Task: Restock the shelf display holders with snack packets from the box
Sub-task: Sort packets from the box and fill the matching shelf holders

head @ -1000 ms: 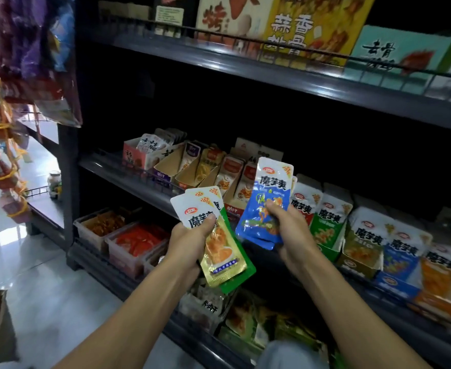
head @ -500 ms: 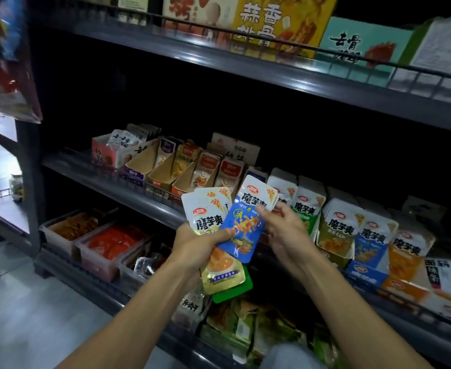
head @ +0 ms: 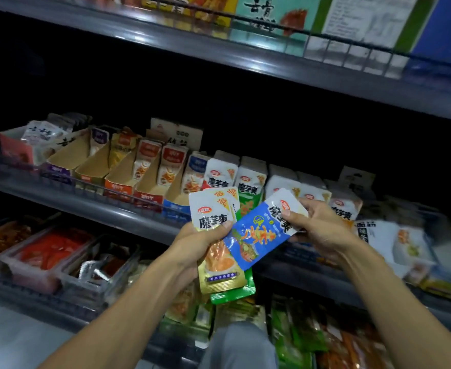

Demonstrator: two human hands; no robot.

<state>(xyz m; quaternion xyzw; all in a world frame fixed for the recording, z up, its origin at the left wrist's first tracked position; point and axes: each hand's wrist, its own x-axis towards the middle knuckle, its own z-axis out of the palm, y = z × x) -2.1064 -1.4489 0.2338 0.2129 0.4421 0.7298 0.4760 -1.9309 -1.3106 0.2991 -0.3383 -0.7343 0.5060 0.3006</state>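
Right at the front edge of the middle shelf (head: 128, 218), my left hand (head: 195, 246) grips a fanned stack of yellow and green packets (head: 220, 265), kept as a reserve, I guess. My right hand (head: 317, 230) pinches a blue packet (head: 256, 233) by its top, tilted, probably so it slides into the blue holder (head: 176, 206) just beside the stack. No box in view, fwiw.
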